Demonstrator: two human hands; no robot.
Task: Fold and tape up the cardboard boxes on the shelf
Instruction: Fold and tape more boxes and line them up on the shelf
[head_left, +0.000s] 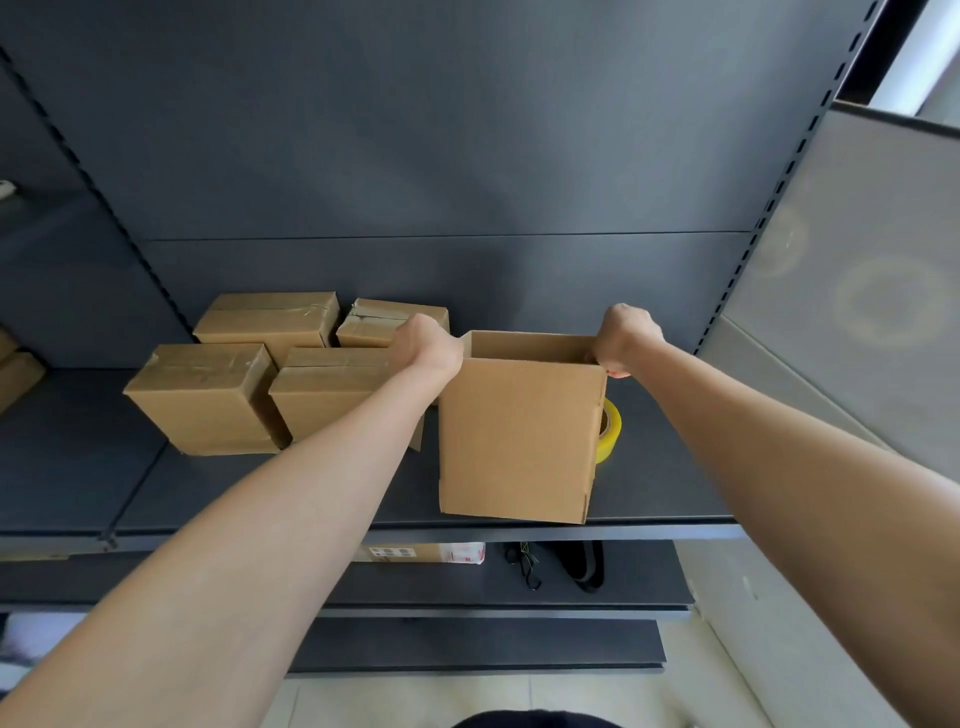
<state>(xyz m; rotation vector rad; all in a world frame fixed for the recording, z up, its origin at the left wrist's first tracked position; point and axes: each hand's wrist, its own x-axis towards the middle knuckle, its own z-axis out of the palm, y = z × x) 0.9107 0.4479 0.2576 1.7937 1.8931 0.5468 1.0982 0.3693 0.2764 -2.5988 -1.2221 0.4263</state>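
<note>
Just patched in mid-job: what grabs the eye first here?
An open box stands upright at the front edge of the shelf, left hand and right hand gripping its top rim. Four closed boxes cluster to its left; a yellow tape roll peeks out at its right side.

The left forearm (270, 499) and right forearm (810, 457) are bare along their whole visible length, with skin uncovered from frame edge to wrist. The left hand (428, 343) and right hand (626, 338) are likewise bare. A black garment (535, 721) shows as a low rounded strip at the bottom edge; its type cannot be determined.
</note>
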